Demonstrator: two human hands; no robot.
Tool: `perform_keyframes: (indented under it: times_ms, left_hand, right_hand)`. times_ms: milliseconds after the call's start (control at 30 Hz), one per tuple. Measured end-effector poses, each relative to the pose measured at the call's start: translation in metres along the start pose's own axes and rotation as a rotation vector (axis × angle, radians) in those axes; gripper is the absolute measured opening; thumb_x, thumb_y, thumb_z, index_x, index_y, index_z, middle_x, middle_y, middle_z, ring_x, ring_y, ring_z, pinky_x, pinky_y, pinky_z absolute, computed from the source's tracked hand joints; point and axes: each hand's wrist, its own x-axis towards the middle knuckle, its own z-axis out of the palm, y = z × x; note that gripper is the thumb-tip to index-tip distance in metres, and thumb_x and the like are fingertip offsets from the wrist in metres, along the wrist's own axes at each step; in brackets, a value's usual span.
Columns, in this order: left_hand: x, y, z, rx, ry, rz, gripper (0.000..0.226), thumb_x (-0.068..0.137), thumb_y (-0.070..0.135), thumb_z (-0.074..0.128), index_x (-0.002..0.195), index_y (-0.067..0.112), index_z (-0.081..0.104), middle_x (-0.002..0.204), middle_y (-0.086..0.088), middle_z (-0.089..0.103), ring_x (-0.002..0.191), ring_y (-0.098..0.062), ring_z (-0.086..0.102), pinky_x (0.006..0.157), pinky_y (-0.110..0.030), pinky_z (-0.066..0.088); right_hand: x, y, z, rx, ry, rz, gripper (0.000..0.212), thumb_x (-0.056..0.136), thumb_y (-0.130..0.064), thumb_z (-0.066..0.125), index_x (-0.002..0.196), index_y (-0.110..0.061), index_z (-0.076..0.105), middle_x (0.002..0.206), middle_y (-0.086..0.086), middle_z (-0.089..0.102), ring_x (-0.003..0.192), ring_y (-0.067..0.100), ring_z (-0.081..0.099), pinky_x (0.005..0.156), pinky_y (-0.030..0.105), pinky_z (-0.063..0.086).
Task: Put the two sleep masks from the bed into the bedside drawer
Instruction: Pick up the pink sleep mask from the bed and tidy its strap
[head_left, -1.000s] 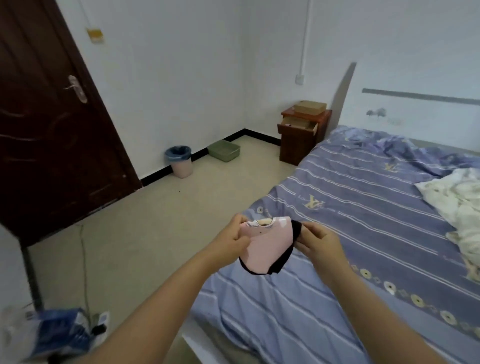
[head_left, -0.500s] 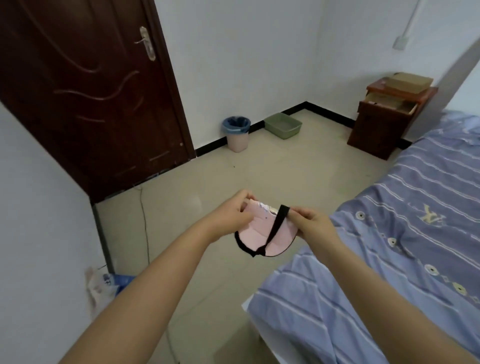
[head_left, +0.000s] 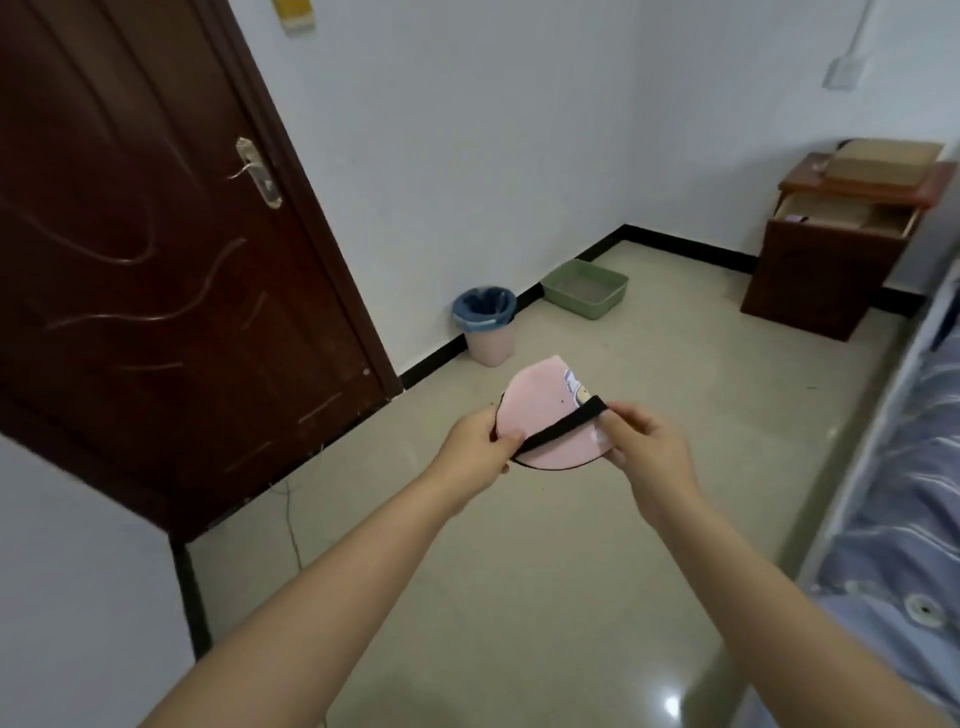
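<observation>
A dark brown wooden door (head_left: 156, 270) with a metal lever handle (head_left: 257, 174) stands closed on the left wall. On the beige tiled floor (head_left: 519, 571), a pink waste bin (head_left: 487, 326) lined with a blue bag stands against the black skirting board (head_left: 524, 306). Near it, toward the room's corner, lies a shallow green tray (head_left: 586, 289). A thin cable (head_left: 291, 519) trails across the floor below the door. A white wall switch (head_left: 841, 74) sits high on the far wall.
</observation>
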Motion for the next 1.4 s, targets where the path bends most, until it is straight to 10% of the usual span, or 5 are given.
perform_keyframes:
  times_ms: [100, 567, 1033, 1233, 1400]
  left_hand:
    - [0.074, 0.018, -0.011, 0.222, -0.212, 0.074, 0.018, 0.093, 0.006, 0.044, 0.082, 0.017, 0.055, 0.061, 0.007, 0.046, 0.051, -0.005, 0.041, 0.037, 0.0, 0.033]
    - [0.451, 0.107, 0.079, -0.162, -0.522, 0.121, 0.014, 0.094, 0.008, 0.048, 0.105, 0.006, 0.056, 0.075, 0.001, 0.058, 0.066, -0.009, 0.056, 0.061, -0.019, 0.052]
    - [0.812, 0.268, 0.36, 0.038, -0.849, 0.095, 0.03, 0.087, -0.002, 0.055, 0.117, 0.0, 0.053, 0.066, 0.0, 0.054, 0.044, 0.001, 0.056, 0.046, -0.009, 0.049]
    - [0.959, 0.318, 0.462, -0.077, -0.781, -0.01, 0.021, 0.088, -0.005, 0.053, 0.109, -0.006, 0.055, 0.068, -0.001, 0.051, 0.061, -0.01, 0.054, 0.044, -0.008, 0.051]
    - [1.09, 0.333, 0.561, -0.13, -0.801, -0.105, 0.013, 0.087, -0.008, 0.054, 0.092, 0.004, 0.049, 0.071, -0.004, 0.051, 0.063, -0.012, 0.054, 0.047, -0.011, 0.053]
  right_hand:
    - [0.061, -0.012, -0.006, 0.044, 0.094, 0.009, 0.028, 0.087, -0.004, 0.05, 0.065, -0.015, 0.062, 0.066, 0.003, 0.06, 0.054, 0.005, 0.061, 0.051, 0.01, 0.052]
    - [0.361, -0.054, -0.082, -0.211, 0.385, 0.107, 0.01, 0.083, -0.005, 0.057, 0.084, -0.009, 0.066, 0.071, 0.0, 0.063, 0.062, 0.01, 0.057, 0.054, 0.019, 0.045]
    - [0.714, -0.108, -0.348, -0.39, 0.71, 0.132, 0.017, 0.084, -0.012, 0.057, 0.098, -0.007, 0.064, 0.083, 0.003, 0.06, 0.07, 0.01, 0.053, 0.057, 0.02, 0.042]
    - [0.87, -0.127, -0.447, -0.256, 0.795, 0.225, 0.04, 0.08, -0.024, 0.063, 0.115, -0.009, 0.053, 0.108, 0.009, 0.053, 0.101, 0.025, 0.053, 0.085, 0.037, 0.049]
    - [1.009, -0.111, -0.538, -0.152, 0.817, 0.244, 0.012, 0.083, -0.01, 0.058, 0.095, -0.009, 0.057, 0.088, 0.007, 0.06, 0.077, 0.016, 0.057, 0.065, 0.026, 0.05]
